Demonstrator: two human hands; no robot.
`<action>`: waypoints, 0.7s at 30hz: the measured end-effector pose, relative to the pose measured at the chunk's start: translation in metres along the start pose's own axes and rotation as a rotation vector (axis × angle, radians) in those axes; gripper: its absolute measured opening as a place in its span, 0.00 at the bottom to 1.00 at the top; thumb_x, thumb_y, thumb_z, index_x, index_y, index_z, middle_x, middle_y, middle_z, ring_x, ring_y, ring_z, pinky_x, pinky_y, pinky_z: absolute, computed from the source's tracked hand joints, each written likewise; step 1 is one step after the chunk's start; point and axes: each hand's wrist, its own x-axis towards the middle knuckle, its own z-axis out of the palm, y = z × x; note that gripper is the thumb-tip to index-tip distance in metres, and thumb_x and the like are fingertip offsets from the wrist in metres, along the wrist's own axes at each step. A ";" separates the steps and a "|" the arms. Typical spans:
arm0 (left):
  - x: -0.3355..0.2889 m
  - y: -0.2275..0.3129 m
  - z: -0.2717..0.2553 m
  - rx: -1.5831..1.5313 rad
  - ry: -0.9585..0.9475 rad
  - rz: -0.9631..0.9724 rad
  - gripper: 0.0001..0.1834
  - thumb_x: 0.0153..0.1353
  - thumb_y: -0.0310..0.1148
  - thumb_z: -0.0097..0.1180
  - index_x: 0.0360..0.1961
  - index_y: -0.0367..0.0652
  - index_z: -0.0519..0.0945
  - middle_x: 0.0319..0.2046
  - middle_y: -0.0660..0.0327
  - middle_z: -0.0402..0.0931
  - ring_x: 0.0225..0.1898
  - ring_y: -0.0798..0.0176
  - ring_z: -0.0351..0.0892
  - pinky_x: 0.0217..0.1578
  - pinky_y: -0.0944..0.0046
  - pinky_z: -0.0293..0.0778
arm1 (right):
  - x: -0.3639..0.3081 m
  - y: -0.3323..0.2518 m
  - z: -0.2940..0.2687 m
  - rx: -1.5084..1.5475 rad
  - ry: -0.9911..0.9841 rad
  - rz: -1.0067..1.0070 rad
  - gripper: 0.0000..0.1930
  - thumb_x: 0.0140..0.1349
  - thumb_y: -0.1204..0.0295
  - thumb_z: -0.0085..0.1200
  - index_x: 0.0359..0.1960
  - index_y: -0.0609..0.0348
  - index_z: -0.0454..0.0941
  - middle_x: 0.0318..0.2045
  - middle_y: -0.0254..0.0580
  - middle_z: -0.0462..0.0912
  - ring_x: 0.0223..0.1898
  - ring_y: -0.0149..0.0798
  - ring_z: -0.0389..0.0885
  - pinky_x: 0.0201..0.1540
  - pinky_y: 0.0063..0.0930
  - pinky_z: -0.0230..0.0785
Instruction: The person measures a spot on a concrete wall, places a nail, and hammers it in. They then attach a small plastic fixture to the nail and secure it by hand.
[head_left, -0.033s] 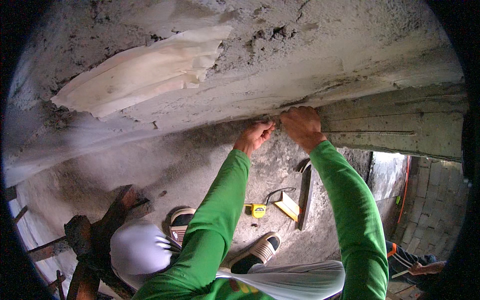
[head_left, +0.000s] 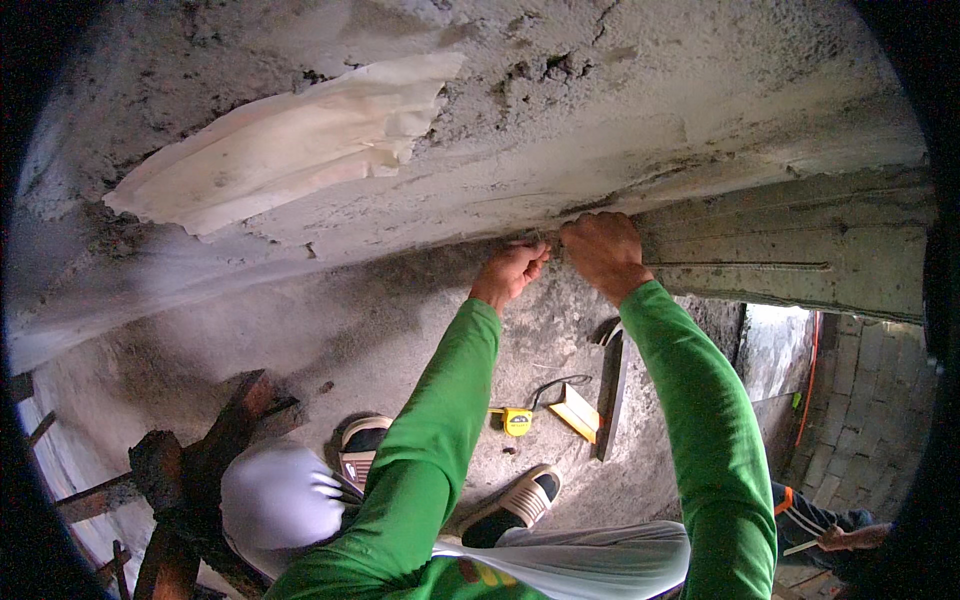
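L hand (head_left: 512,270): fingers curled, thumb & tips pressed together near wall seam (head_left: 450,243); whether a thin item is pinched, can't tell.
R hand (head_left: 605,250): fist-like, knuckles up, just R of L hand, apart from it; grip can't be told.
Wall seam: foot of pale wall (head_left: 600,150), directly at both hands, near L end of grey beam (head_left: 860,240).
Change vs prev. frame: none discernible; hands & tools match, i.e. work stays at same spot.
Floor (head_left: 540,340), btwn forearms: yellow tape measure (head_left: 517,421); yellow-edged piece (head_left: 574,412) beside dark bar (head_left: 610,400).
Wall, upper L: pale ragged sheet (head_left: 290,140).
Hidden: R fingertips; contact pt. in shadow.
Cut off: co-worker's hand (head_left: 855,537) visible lower R, rest mostly lost at dark rim.
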 end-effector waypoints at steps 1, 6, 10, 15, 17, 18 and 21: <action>0.000 -0.001 0.001 0.066 0.019 0.030 0.06 0.64 0.31 0.60 0.31 0.43 0.79 0.25 0.64 0.75 0.22 0.71 0.68 0.22 0.70 0.66 | 0.001 0.000 0.000 -0.015 0.016 0.000 0.11 0.57 0.67 0.52 0.32 0.53 0.87 0.30 0.47 0.87 0.35 0.49 0.88 0.39 0.44 0.81; -0.001 -0.004 0.014 0.265 0.156 0.162 0.09 0.64 0.32 0.61 0.29 0.46 0.75 0.22 0.68 0.69 0.19 0.73 0.59 0.19 0.69 0.57 | 0.002 0.001 0.002 0.026 -0.002 0.040 0.11 0.57 0.66 0.52 0.32 0.53 0.87 0.30 0.48 0.87 0.36 0.49 0.88 0.41 0.45 0.80; -0.003 -0.014 0.026 0.184 0.312 0.212 0.08 0.63 0.33 0.62 0.30 0.48 0.75 0.23 0.70 0.68 0.21 0.73 0.60 0.20 0.68 0.58 | 0.002 -0.003 0.005 0.029 0.019 0.089 0.11 0.57 0.66 0.52 0.33 0.51 0.87 0.32 0.46 0.87 0.37 0.49 0.88 0.41 0.44 0.80; -0.015 -0.017 0.016 0.041 0.119 0.242 0.07 0.64 0.35 0.63 0.34 0.48 0.78 0.28 0.69 0.73 0.28 0.72 0.68 0.26 0.69 0.65 | 0.007 -0.007 0.004 -0.020 -0.039 0.080 0.11 0.58 0.66 0.52 0.35 0.50 0.88 0.32 0.45 0.87 0.37 0.48 0.88 0.41 0.43 0.81; -0.021 -0.014 0.011 0.041 0.079 0.236 0.07 0.65 0.36 0.63 0.36 0.47 0.79 0.29 0.67 0.75 0.30 0.71 0.71 0.28 0.69 0.68 | 0.009 -0.007 0.000 -0.032 -0.055 0.067 0.11 0.58 0.66 0.53 0.35 0.50 0.88 0.32 0.45 0.87 0.37 0.47 0.88 0.41 0.43 0.81; -0.024 -0.015 0.011 0.019 0.082 0.243 0.07 0.65 0.36 0.63 0.36 0.46 0.79 0.30 0.67 0.76 0.30 0.70 0.72 0.29 0.68 0.69 | 0.009 -0.007 -0.002 -0.033 -0.063 0.073 0.11 0.58 0.66 0.53 0.35 0.50 0.88 0.32 0.45 0.87 0.37 0.47 0.88 0.41 0.43 0.81; -0.028 -0.022 0.015 -0.112 0.173 0.222 0.07 0.66 0.33 0.61 0.36 0.41 0.80 0.27 0.65 0.76 0.27 0.68 0.72 0.28 0.67 0.71 | 0.009 -0.008 -0.006 -0.023 -0.074 0.103 0.11 0.59 0.66 0.52 0.35 0.51 0.88 0.33 0.46 0.87 0.38 0.46 0.88 0.41 0.43 0.81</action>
